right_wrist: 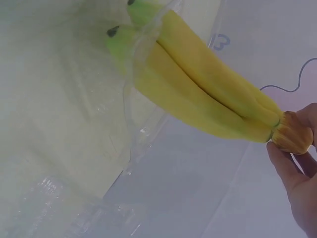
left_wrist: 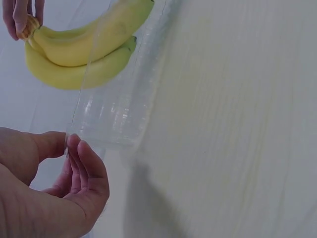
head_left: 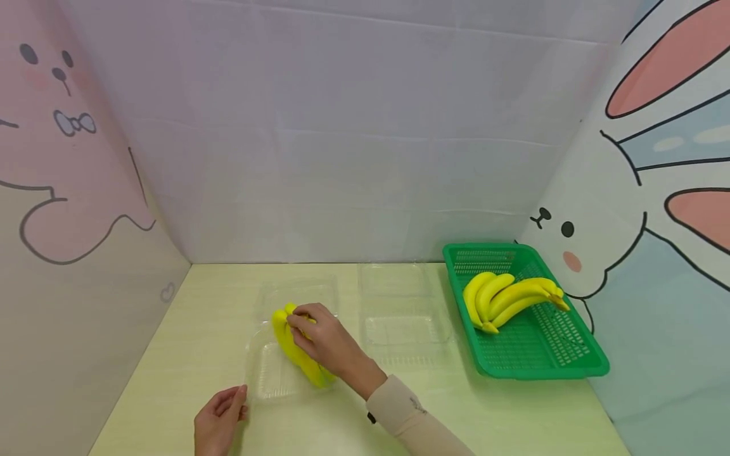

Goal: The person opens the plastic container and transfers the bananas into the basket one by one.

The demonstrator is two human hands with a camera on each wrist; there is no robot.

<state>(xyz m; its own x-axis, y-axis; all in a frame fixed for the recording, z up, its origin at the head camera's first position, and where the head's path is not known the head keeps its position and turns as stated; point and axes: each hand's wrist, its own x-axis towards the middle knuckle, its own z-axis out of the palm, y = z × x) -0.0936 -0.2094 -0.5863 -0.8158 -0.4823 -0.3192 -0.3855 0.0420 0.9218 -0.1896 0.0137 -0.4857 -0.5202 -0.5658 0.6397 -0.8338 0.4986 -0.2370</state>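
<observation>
A bunch of yellow bananas [head_left: 298, 352] hangs from my right hand [head_left: 324, 337], whose fingers pinch its brown stem end, clearly seen in the right wrist view. The greenish tips of the bananas [right_wrist: 193, 84] reach into an open clear plastic clamshell box [head_left: 274, 373]. With thumb and fingertips my left hand [head_left: 221, 418] pinches the near left rim of that box. In the left wrist view the box wall [left_wrist: 114, 116] stands in front of part of the bananas, and the left hand [left_wrist: 74, 183] is at its corner.
A second open clear box [head_left: 402, 329] lies to the right on the pale wooden table [head_left: 456, 418]. Beyond it stands a green basket [head_left: 536, 367] holding more bananas [head_left: 513, 299]. White cloth walls close off the back and both sides.
</observation>
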